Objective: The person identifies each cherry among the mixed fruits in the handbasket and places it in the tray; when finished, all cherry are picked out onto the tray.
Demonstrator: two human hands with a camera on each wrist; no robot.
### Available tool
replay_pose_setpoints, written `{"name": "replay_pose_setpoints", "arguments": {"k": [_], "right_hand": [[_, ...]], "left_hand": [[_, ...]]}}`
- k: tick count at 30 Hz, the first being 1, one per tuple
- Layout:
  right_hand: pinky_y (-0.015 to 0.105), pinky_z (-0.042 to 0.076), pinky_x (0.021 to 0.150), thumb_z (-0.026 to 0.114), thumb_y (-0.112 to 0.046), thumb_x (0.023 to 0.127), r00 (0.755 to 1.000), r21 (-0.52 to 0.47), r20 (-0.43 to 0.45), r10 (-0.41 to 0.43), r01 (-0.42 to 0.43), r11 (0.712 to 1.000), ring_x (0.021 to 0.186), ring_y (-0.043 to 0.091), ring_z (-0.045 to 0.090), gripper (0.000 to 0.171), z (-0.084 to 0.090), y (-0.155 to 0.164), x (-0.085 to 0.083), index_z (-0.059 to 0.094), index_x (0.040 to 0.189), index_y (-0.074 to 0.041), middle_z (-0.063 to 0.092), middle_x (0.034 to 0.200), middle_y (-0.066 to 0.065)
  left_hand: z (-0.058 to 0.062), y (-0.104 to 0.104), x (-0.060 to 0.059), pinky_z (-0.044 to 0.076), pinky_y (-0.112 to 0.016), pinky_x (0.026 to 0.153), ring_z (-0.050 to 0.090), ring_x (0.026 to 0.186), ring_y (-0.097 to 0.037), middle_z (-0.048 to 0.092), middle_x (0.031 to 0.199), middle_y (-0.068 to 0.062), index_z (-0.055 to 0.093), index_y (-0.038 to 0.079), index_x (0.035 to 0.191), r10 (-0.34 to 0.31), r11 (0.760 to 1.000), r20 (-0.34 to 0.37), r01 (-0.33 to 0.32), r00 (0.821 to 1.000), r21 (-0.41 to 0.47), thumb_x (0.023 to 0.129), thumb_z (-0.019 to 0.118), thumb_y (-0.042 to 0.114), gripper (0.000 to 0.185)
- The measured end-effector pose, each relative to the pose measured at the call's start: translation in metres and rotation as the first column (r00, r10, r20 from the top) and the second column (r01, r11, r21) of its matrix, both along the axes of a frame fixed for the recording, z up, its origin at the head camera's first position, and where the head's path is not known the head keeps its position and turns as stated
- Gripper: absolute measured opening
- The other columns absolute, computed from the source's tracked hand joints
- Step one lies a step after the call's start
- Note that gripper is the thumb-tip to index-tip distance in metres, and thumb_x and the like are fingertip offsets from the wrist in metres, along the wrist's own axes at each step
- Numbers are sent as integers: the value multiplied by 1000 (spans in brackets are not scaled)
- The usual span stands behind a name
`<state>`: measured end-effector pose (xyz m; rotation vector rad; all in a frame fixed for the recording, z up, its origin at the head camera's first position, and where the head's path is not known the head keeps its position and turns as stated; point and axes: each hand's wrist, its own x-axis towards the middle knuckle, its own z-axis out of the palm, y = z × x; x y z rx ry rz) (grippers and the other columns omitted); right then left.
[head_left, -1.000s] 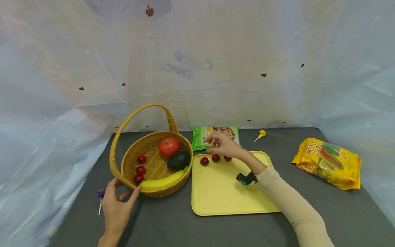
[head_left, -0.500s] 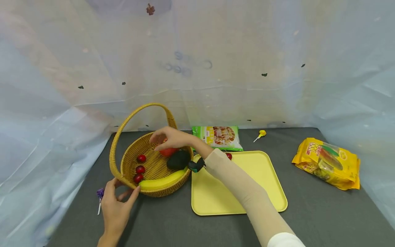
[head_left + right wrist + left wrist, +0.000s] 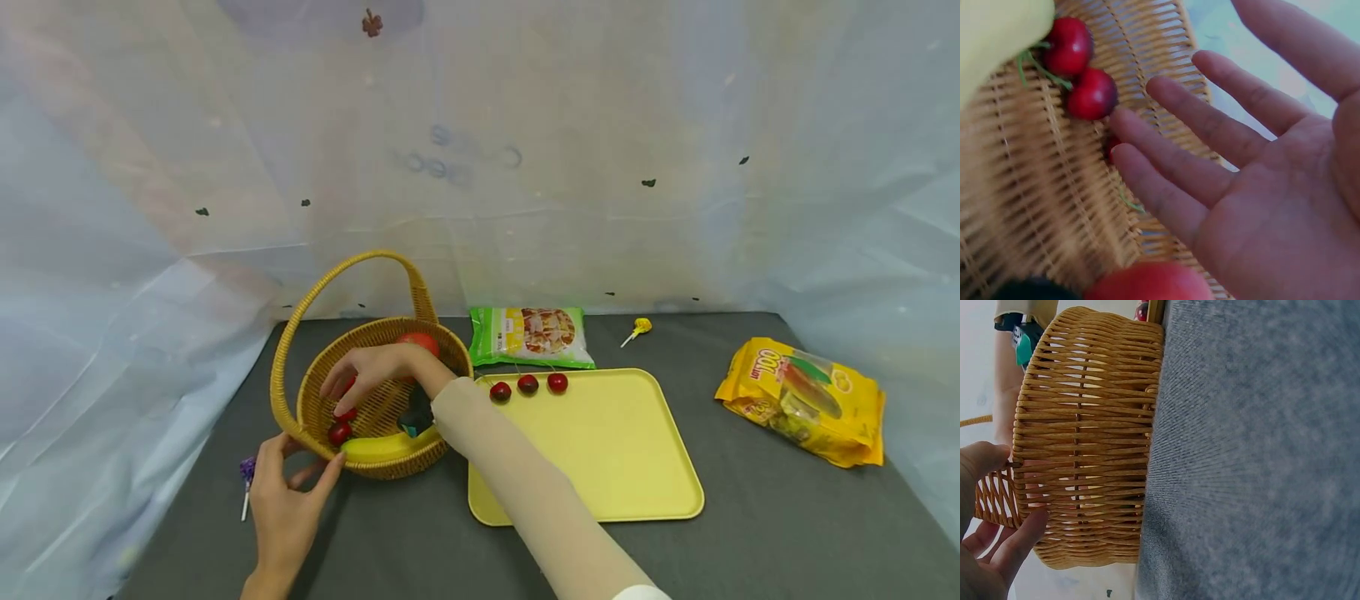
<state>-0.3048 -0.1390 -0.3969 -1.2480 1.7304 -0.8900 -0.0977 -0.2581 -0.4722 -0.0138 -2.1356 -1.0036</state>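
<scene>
A wicker basket (image 3: 315,400) with a tall handle holds a red apple (image 3: 420,342), a banana (image 3: 382,446), a dark avocado mostly hidden behind my forearm, and small red cherries (image 3: 340,432). My right hand (image 3: 345,387) reaches into the basket's left side. In the right wrist view the right hand (image 3: 1166,144) is spread flat, its fingertips just beside two cherries (image 3: 1091,94); a third is partly hidden beneath them. My left hand (image 3: 288,492) rests on the basket's near rim, with the thumb (image 3: 982,459) on the rim and a straight finger on the basket wall (image 3: 1085,437).
A yellow tray (image 3: 600,458) lies right of the basket with three cherries (image 3: 527,384) along its far edge. Behind it are a green snack bag (image 3: 531,335) and a yellow lollipop (image 3: 636,329). A yellow snack bag (image 3: 802,398) lies far right, a purple lollipop (image 3: 246,475) by my left hand.
My right hand left the tray's far edge, crossed over the apple, and now sits low over the basket's cherries. The left hand has stayed on the rim.
</scene>
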Motion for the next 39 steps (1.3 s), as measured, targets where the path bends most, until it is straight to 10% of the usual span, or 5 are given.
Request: {"name": "replay_pose_setpoints", "arguments": {"k": [19, 39], "right_hand": [[39, 60, 91, 73, -6, 91, 988, 132, 152, -13, -7, 991, 99, 20, 68, 43, -20, -18, 17, 61, 133, -2, 66, 119, 5], [37, 62, 86, 67, 9, 90, 991, 154, 134, -6, -14, 988, 94, 15, 67, 29, -22, -16, 15, 70, 118, 0, 68, 113, 6]], "left_hand": [[-1, -1, 0, 56, -9, 67, 52, 100, -2, 53, 107, -5, 58, -8, 120, 11, 1000, 15, -11, 1000, 9, 68, 86, -12, 59], [1, -2, 1, 57, -10, 66, 51, 100, 0, 54, 106, -8, 59, -8, 120, 0, 1000, 4, 0, 1000, 3, 67, 87, -13, 60]]}}
